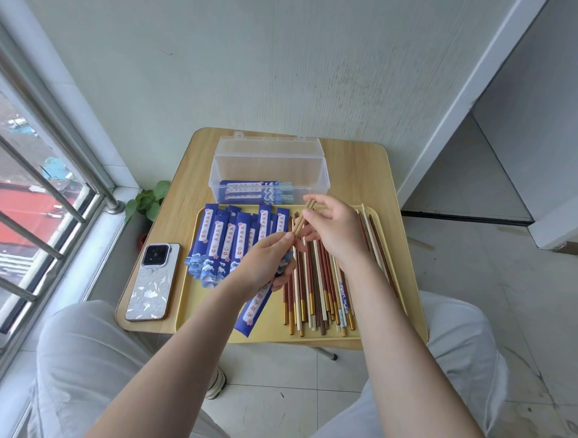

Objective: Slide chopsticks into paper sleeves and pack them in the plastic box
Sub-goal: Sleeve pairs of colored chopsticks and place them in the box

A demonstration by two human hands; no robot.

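Head view is showing the right hand [334,231] pinching a tan chopstick pair [304,216] over the yellow tray [409,268] while the left hand [265,261] is gripping a blue paper sleeve [257,309], whose mouth is likely risking a snag or tear if the tips are entering misaligned.

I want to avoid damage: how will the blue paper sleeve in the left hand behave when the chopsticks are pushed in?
The blue paper sleeve looks thin and flat, so it will probably bend easily. Gripped near its mouth by the left hand, its long free end may droop. The chopsticks look stiff, so a skewed push could tear the paper.
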